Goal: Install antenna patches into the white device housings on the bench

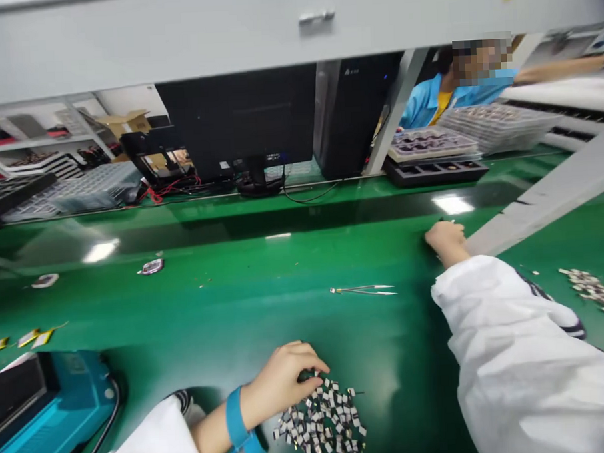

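A pile of small white-and-dark electronic parts (335, 419) lies on the green mat (226, 316). At its upper left edge rests my left hand (287, 374), a blue wrist strap (235, 418) around its wrist. Its fingers are curled, with thumb and forefinger closing around a small white part among the others. My right hand (447, 239) reaches far forward beside the slanted grey post (541, 193). Its fingers are closed; a tiny pale bit shows at the fingertips, too small to name. Between the hands lies a pair of tweezers (365, 290), touched by neither.
A teal machine (79, 396) with a black cable stands at lower left, near yellow-edged flat pieces (41, 338). More small parts (598, 290) lie beyond the post. A monitor (242, 122), a computer tower (354, 117) and stacked trays (433, 147) line the back. A person (426, 101) sits opposite.
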{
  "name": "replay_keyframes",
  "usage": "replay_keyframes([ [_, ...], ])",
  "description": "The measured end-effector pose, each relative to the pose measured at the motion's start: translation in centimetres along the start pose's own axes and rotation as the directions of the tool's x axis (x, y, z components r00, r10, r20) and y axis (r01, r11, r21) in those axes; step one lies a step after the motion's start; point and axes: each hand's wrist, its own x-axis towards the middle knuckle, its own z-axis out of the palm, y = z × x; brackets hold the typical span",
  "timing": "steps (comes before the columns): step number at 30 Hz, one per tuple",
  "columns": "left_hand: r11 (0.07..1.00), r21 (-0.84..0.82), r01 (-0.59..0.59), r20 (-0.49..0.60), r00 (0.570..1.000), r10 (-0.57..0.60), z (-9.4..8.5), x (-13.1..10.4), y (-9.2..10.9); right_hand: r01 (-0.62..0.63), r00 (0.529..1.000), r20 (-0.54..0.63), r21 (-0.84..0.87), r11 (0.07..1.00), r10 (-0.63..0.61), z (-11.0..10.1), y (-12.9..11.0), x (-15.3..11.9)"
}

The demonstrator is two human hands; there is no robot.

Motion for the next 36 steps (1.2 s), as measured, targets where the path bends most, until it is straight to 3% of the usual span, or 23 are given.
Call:
replay_keyframes([
  [3, 0.999, -0.029, 0.044, 0.016, 0.999, -0.044, -0.2, 0.5, -0.2, -0.158, 0.986, -0.064, -0.100, 0.982, 0.152, 0.5, 0.5, -0.4],
  [6, 0.996, -0.046, 0.072, -0.004, 0.997, -0.072, -0.5, 0.8, -0.5, -0.127, 0.991, -0.049, -0.145, 0.981, 0.121, 0.4, -1.1, -2.5],
  [8, 0.994, -0.035, 0.100, -0.056, 0.993, -0.102, -0.7, 0.9, -0.9, -0.022, 0.999, -0.027, -0.147, 0.989, 0.019, 0.0, -3.4, -5.4],
  [11, 0.990, -0.001, 0.138, -0.147, 0.980, -0.137, -1.3, 0.8, -1.7, 0.192, 0.981, 0.055, -0.107, 0.976, -0.187, -0.2, -7.1, -11.9],
  [14, 0.991, 0.010, 0.131, -0.183, 0.975, -0.127, -1.8, 0.5, -2.4, 0.412, 0.905, 0.140, -0.060, 0.909, -0.401, 0.7, -9.7, -18.8],
  [17, 0.997, 0.017, 0.075, -0.167, 0.983, -0.071, -2.2, 0.4, -2.6, 0.543, 0.827, 0.198, -0.046, 0.838, -0.525, 2.2, -10.3, -22.9],
  [21, 0.999, 0.040, -0.029, -0.117, 0.993, 0.034, -2.4, 0.2, -2.4, 0.596, 0.783, 0.239, -0.030, 0.802, -0.574, 3.1, -9.3, -23.4],
  [26, 0.989, 0.067, -0.133, -0.077, 0.987, 0.138, -2.6, -0.3, -3.0, 0.641, 0.662, 0.238, 0.312, 0.701, -0.711, 2.6, -7.5, -22.2],
  [32, 0.969, 0.209, -0.135, -0.162, 0.972, 0.170, -2.8, -1.1, -3.6, 0.585, 0.648, 0.266, 0.426, 0.690, -0.714, 2.6, -7.4, -22.0],
  [36, 0.965, 0.252, -0.071, -0.331, 0.931, 0.155, -4.1, -1.1, -2.6, 0.588, 0.630, 0.244, 0.470, 0.658, -0.738, 2.8, -7.9, -21.6],
])
